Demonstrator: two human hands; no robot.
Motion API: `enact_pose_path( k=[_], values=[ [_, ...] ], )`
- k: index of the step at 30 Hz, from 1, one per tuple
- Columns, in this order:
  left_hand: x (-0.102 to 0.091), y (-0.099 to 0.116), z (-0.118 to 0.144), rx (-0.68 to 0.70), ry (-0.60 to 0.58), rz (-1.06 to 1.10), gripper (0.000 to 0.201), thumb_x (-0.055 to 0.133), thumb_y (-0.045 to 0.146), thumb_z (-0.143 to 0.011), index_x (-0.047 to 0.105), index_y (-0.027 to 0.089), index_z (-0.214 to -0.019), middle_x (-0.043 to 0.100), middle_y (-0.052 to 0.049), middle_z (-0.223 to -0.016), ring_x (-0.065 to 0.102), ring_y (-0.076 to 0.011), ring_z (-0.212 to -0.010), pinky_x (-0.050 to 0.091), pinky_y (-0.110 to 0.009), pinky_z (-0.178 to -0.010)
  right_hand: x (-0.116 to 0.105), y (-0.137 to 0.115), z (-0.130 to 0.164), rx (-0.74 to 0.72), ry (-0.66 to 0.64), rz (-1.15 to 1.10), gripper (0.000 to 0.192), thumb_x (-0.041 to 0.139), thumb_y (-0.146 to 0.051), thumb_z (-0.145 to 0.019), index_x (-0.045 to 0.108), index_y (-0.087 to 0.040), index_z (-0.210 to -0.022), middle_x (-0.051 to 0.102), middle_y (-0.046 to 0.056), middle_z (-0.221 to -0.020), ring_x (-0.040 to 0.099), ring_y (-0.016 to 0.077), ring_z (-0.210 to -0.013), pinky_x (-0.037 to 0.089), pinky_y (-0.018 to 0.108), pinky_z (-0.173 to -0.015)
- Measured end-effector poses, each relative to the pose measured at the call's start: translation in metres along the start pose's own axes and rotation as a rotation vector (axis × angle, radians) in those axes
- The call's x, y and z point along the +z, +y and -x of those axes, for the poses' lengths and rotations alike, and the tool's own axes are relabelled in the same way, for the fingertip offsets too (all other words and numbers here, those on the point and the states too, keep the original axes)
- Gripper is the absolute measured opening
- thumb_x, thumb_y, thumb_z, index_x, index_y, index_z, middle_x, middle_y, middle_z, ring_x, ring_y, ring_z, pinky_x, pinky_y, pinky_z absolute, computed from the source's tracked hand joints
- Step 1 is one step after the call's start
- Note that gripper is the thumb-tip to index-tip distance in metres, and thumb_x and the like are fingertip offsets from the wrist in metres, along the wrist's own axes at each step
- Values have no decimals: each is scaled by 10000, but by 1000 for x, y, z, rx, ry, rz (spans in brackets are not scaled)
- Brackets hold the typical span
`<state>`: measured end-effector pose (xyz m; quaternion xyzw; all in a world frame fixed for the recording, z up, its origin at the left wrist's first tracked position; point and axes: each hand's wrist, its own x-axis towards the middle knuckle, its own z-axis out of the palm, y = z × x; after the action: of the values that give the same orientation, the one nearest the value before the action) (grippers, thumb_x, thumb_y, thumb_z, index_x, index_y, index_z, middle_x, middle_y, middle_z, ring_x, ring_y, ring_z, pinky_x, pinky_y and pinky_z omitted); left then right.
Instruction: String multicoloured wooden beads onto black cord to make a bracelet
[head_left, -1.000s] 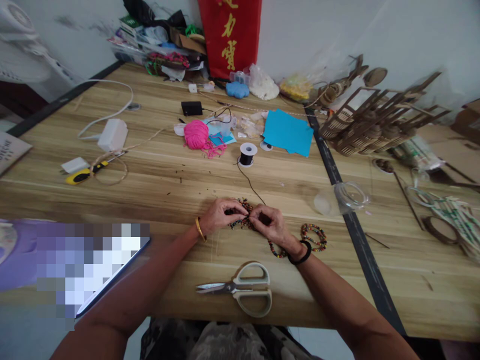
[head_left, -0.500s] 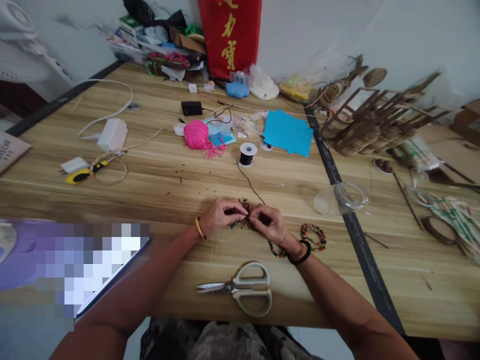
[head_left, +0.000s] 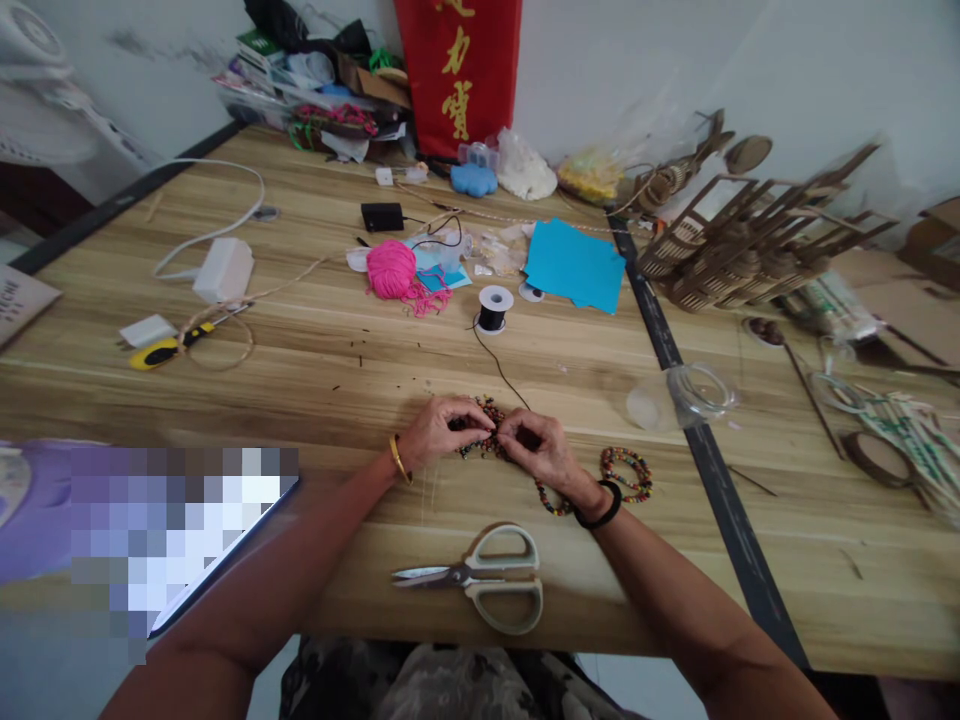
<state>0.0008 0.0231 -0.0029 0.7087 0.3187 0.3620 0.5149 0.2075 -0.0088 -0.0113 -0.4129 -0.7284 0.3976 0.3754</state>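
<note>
Over a pile of small multicoloured beads (head_left: 491,408), the fingertips of both hands nearly meet. My left hand (head_left: 442,430), with a gold bangle at the wrist, is closed in a pinch on what looks like a bead. Thumb and fingers of my right hand (head_left: 544,448) pinch the black cord; its tip is hidden by the fingers. From the white spool (head_left: 493,310), black cord (head_left: 506,378) runs to the right hand. A strung length of beads (head_left: 553,503) comes out below that hand. To its right lies a coiled beaded strand (head_left: 628,473).
Scissors (head_left: 480,577) lie near the table's front edge. Pink yarn (head_left: 391,270) and blue sheets (head_left: 576,265) sit beyond the spool. At left are a yellow-handled tool (head_left: 156,353) and a white charger (head_left: 223,270). A clear plastic container (head_left: 686,395) lies at right.
Almost nothing differs. Both hands keep their pinch over the beads, with only a very slight shift of the fingers.
</note>
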Motion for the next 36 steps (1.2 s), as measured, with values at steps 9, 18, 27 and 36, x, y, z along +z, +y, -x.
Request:
enact_pose_path(
  k=[9, 18, 27, 36],
  values=[
    [0, 2, 1, -25, 5, -9, 107, 710, 217, -759, 720, 119, -802, 685, -57, -770, 618, -141, -724, 478, -253, -688, -1, -2, 0, -2, -4, 15, 168, 587, -299, -883, 624, -159, -800, 618, 26, -693, 529, 118, -600, 418, 226, -550],
    [0, 1, 0, -15, 12, -27, 104, 710, 217, -757, 725, 123, -799, 697, -60, -771, 621, -143, -725, 476, -257, -694, 0, -1, 0, -1, -1, 3, 172, 592, -311, -880, 625, -163, -800, 626, 35, -705, 546, 127, -621, 435, 231, -560],
    [1, 1, 0, -12, 14, -44, 106, 716, 227, -758, 726, 128, -794, 702, -58, -775, 625, -145, -728, 479, -260, -696, -1, -3, 0, 7, -6, -3, 184, 587, -320, -882, 621, -162, -793, 621, 34, -694, 537, 127, -605, 428, 239, -560],
    [1, 2, 0, -8, 11, -53, 100, 708, 222, -762, 729, 129, -793, 706, -62, -781, 626, -149, -740, 479, -266, -717, 0, -2, 0, 4, -13, 3, 165, 588, -301, -881, 618, -164, -794, 621, 29, -692, 537, 123, -606, 426, 232, -559]
  ],
)
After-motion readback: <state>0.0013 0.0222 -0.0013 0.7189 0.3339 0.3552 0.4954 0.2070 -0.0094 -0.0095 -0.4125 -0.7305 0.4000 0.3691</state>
